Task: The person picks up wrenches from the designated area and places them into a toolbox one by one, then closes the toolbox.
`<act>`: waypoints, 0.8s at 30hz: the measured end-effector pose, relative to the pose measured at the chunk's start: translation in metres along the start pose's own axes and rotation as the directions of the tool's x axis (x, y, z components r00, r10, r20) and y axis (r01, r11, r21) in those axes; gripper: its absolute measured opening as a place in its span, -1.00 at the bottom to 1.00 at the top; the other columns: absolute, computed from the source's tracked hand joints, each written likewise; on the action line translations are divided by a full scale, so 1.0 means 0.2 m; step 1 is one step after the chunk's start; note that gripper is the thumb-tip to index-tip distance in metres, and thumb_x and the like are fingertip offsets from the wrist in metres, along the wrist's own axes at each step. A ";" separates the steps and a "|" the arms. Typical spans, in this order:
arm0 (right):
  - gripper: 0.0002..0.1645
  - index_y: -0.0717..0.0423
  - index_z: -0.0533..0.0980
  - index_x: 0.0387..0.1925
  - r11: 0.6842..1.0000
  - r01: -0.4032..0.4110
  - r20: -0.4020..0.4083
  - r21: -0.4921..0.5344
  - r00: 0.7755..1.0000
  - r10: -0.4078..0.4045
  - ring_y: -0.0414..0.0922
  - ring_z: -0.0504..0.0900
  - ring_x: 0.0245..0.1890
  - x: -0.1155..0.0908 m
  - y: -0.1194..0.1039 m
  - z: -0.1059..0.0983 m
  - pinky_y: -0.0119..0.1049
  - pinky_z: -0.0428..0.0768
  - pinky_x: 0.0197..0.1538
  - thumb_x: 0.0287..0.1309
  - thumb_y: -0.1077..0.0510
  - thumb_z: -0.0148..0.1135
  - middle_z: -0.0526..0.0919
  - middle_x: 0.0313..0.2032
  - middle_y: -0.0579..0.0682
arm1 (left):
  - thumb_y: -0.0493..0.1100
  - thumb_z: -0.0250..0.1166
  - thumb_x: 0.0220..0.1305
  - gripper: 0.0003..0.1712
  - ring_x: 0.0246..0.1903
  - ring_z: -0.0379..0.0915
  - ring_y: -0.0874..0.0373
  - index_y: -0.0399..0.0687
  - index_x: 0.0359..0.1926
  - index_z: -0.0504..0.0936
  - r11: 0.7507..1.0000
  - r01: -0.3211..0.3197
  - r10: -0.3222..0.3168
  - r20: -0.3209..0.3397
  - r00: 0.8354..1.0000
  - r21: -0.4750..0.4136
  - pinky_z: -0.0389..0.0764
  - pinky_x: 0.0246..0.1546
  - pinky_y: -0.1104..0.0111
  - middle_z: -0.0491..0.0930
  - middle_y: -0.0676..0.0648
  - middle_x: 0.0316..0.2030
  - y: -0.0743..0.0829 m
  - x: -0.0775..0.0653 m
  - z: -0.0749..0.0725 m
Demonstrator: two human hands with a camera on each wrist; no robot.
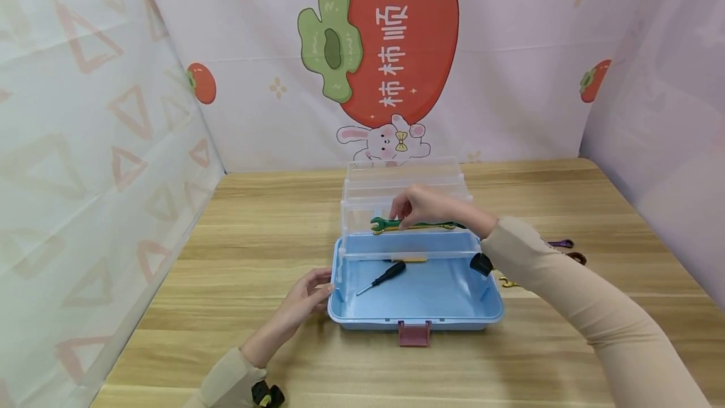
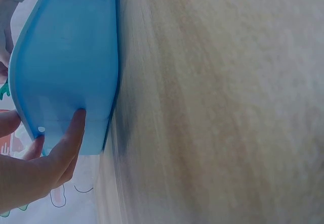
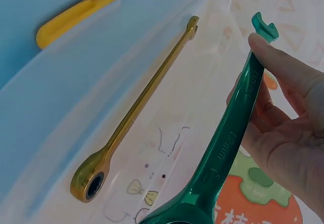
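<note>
Right hand (image 1: 421, 204): pinching green wrench (image 3: 230, 128), stamped "12mm", near twelve-o'clock edge of blue toolbox (image 1: 436, 288). Left hand (image 1: 310, 294): gripping toolbox side, nine o'clock. Backdrop (image 1: 510, 49), twelve o'clock: "柿柿顺利".

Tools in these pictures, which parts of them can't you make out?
Purple wrench, head view: its other end is hidden by the right sleeve.
Gold wrench beside the box, head view: the same sleeve covers its far end.
Green wrench, right wrist view: bottom edge cuts off the ring end; upper lettering is too small to read.
Yellow-handled tool, right wrist view: top edge cuts off its shaft.
</note>
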State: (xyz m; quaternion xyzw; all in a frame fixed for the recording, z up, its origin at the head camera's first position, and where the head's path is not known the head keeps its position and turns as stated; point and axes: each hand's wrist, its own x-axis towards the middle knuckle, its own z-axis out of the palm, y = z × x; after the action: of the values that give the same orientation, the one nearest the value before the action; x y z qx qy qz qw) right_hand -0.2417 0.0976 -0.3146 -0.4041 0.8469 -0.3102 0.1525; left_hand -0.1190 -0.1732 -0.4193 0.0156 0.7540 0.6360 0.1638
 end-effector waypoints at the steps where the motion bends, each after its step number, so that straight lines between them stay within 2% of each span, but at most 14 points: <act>1: -0.84 0.20 0.59 -0.37 1.000 -0.003 0.003 0.006 1.000 0.003 -0.18 0.46 -0.48 0.01 0.00 0.01 -0.42 0.53 -0.34 -0.11 0.34 0.29 0.61 -0.44 -0.03 | -0.18 0.11 0.22 -0.48 -0.05 0.40 -0.05 -0.34 0.14 0.24 1.000 -0.002 0.002 0.000 1.000 0.001 0.54 -0.21 0.21 0.33 -0.33 0.06 0.00 0.00 0.00; 14: -0.85 0.25 0.60 -0.40 1.000 0.025 0.061 0.002 0.998 -0.025 -0.20 0.45 -0.49 0.13 0.00 0.12 -0.46 0.52 -0.36 -0.14 0.37 0.30 0.61 -0.48 0.02 | -0.18 0.11 0.22 -0.49 -0.06 0.40 -0.06 -0.34 0.14 0.25 1.000 0.007 -0.007 0.003 1.000 0.003 0.54 -0.19 0.20 0.33 -0.33 0.06 0.01 -0.01 0.00; 24: -0.85 0.24 0.59 -0.41 1.000 -0.020 0.072 0.013 0.997 0.019 -0.21 0.48 -0.46 0.15 0.00 0.16 -0.46 0.51 -0.35 -0.16 0.38 0.29 0.62 -0.46 0.00 | -0.16 0.12 0.22 -0.48 -0.09 0.43 -0.02 -0.34 0.13 0.25 1.000 0.009 -0.009 -0.006 1.000 0.011 0.55 -0.24 0.25 0.34 -0.34 0.05 0.01 -0.01 0.00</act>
State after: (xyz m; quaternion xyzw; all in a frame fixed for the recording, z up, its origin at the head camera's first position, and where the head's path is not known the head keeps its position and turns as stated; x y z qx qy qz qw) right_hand -0.2452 0.0618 -0.3392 -0.4057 0.8426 -0.2998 0.1885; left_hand -0.1176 -0.1722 -0.4163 0.0114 0.7581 0.6310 0.1643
